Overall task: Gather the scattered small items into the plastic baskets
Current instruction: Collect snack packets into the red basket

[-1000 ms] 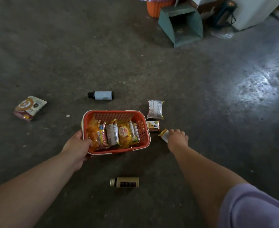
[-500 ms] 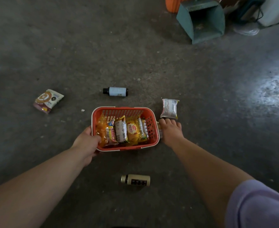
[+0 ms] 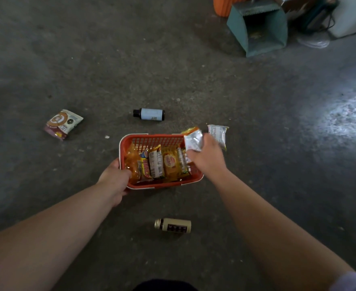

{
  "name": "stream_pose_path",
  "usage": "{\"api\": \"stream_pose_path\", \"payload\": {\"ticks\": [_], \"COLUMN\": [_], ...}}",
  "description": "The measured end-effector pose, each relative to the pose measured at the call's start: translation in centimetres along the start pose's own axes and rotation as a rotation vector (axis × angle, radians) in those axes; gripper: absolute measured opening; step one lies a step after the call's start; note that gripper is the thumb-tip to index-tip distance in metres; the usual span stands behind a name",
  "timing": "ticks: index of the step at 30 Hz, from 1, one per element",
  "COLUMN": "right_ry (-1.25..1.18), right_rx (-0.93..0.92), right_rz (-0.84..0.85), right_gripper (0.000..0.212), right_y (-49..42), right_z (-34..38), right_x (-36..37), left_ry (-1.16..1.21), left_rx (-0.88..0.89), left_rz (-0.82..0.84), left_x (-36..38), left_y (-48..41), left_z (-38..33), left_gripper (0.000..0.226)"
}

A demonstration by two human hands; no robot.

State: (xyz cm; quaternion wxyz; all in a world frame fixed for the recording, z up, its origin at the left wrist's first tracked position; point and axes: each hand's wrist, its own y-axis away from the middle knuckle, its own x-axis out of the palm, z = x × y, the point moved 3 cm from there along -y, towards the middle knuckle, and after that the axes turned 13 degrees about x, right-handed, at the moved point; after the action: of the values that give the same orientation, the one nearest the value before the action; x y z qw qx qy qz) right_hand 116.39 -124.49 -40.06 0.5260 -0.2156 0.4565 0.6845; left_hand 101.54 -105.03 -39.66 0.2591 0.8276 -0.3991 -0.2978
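The left hand point(image 3: 115, 179) clasps the left rim of a red plastic mesh basket point(image 3: 164, 184). The right hand point(image 3: 207, 156), grip closed on a silvery foil snack packet point(image 3: 193, 140), holds it over the basket's far-right corner; next, seemingly, dropping it in.

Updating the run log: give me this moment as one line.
left hand: grips red basket rim | right hand: holds silver packet over basket | floor: blue-label bottle, gold-capped bottle, brown packet, white packet

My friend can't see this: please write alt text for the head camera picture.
A right hand holds a silvery foil snack packet over a red plastic basket of snacks, which the left hand grips. A cream bottle lies nearby.
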Motion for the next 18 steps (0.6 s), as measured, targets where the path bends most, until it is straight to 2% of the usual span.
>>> {"api": "stream_pose_path", "payload": {"ticks": [3, 7, 9, 14, 18], "right_ry": [0.204, 0.138, 0.122, 0.352, 0.358], "right_rx": [0.036, 0.005, -0.03, -0.019, -0.191], "right_rz": [0.08, -0.089, -0.157, -0.034, -0.003], "right_gripper": [0.054, 0.048, 0.052, 0.074, 0.064], "right_y": [0.6, 1.3, 1.7, 2.8, 3.0], "right_z": [0.5, 1.4, 2.0, 2.3, 2.9], "right_x": [1.8, 1.2, 1.0, 4.0, 3.9], "left_ry": [-0.013, -0.008, -0.004, 0.013, 0.01], "left_rx": [0.011, 0.007, 0.007, -0.001, -0.005], "left_rz": [0.002, 0.02, 0.015, 0.03, 0.021], "left_x": [0.1, 0.2, 0.3, 0.2, 0.0], "left_y": [0.1, -0.1, -0.1, 0.1, -0.2], "left_z": [-0.2, -0.2, -0.2, -0.1, 0.0], "left_gripper": [0.053, 0.053, 0.051, 0.05, 0.052]}}
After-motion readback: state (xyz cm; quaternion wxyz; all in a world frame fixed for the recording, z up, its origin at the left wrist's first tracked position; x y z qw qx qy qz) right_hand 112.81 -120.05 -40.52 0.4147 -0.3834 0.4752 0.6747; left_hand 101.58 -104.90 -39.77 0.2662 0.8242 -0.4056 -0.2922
